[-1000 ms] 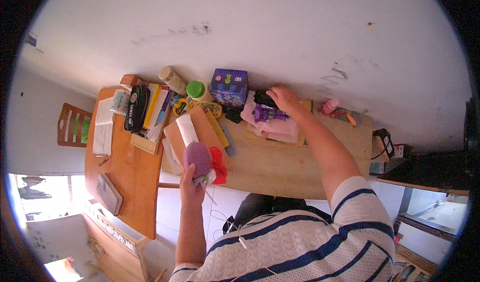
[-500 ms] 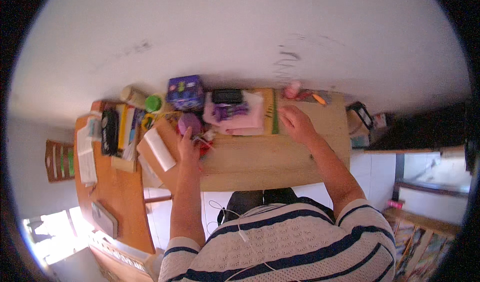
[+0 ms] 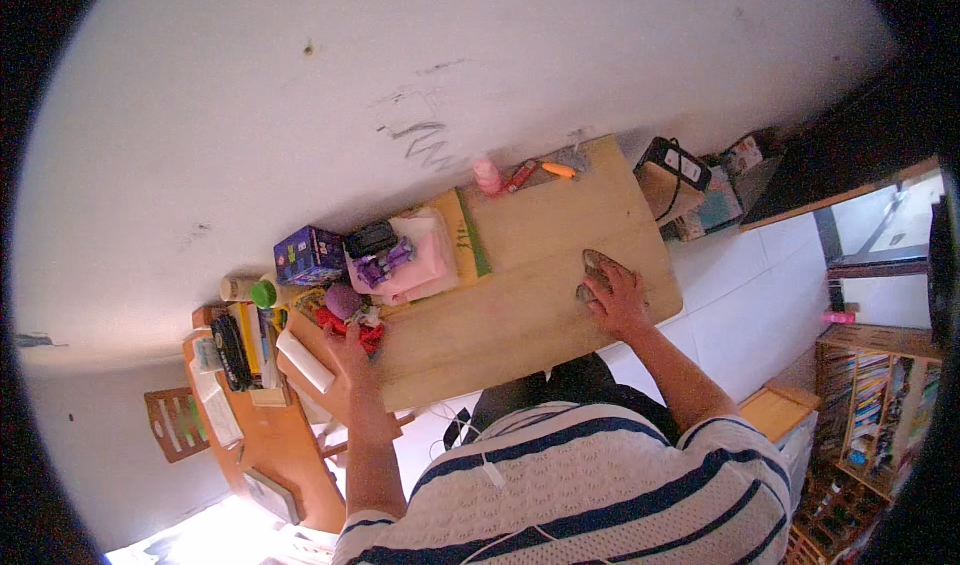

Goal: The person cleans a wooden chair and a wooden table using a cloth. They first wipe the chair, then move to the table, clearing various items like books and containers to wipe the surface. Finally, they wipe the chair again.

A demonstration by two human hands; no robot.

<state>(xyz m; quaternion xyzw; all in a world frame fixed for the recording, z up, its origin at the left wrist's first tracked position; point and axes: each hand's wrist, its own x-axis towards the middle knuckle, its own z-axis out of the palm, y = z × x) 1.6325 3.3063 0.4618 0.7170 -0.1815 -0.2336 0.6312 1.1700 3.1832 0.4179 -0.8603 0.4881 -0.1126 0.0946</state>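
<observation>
Right hand (image 3: 617, 302) over grey pad (image 3: 599, 260), axis unclear. Left hand (image 3: 346, 347) at red cloth (image 3: 371, 339), slanting far-left to near-right. Grips: can't tell.

Navy-striped white openwork-knit top (image 3: 560, 475), short sleeves (image 3: 715, 437) banded navy; thin white cord (image 3: 493, 473), pale-tipped, down front; dark trousers (image 3: 580, 379).

I have home study corner here: wooden desk (image 3: 530, 275) mid-frame along scribbled wall (image 3: 500, 55), purple toy figure (image 3: 384, 264) left of centre, orange-brown table (image 3: 302, 437) and slatted chair back (image 3: 160, 431) lower left, wooden shelf (image 3: 870, 343) lower right packed with what I take for books (image 3: 868, 397), blurry there.
</observation>
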